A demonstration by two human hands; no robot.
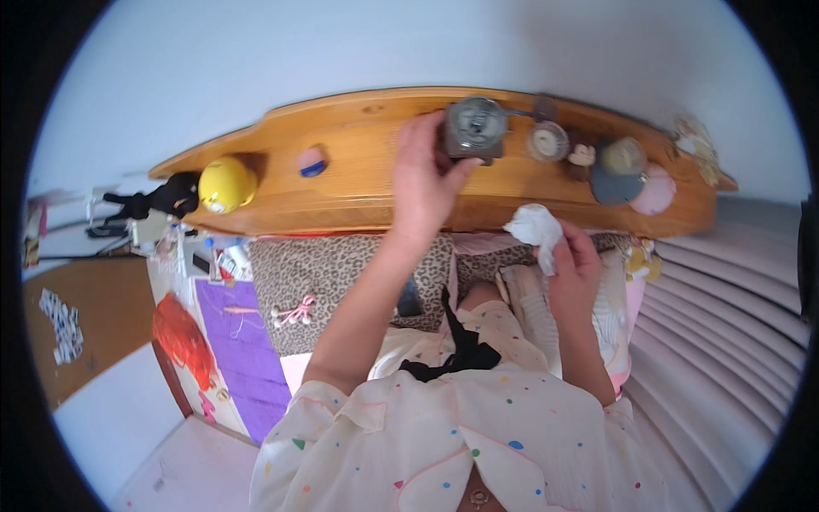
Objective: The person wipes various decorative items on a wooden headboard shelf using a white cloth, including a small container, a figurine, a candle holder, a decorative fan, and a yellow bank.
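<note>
My left hand (421, 176) is around a dark, squarish container with a round clear glass top (477, 125), held at the wooden headboard ledge (358, 192). I cannot tell whether its base touches the wood. Lower and to the right, my right hand (576, 272) pinches a crumpled white tissue (536, 227) in front of the ledge. Just right of the container stands a small glass cup (548, 141) with pale contents. A brown figurine with a pale face (581, 155) is beside that cup.
Along the ledge are a yellow round figure (226, 184), a pink-and-blue small jar (312, 162), a grey-blue disc (611, 185) under a glass candle jar (624, 157), and a pink disc (656, 189). Leopard-print pillows (320, 262) lie below; pale curtains (723, 301) hang at right.
</note>
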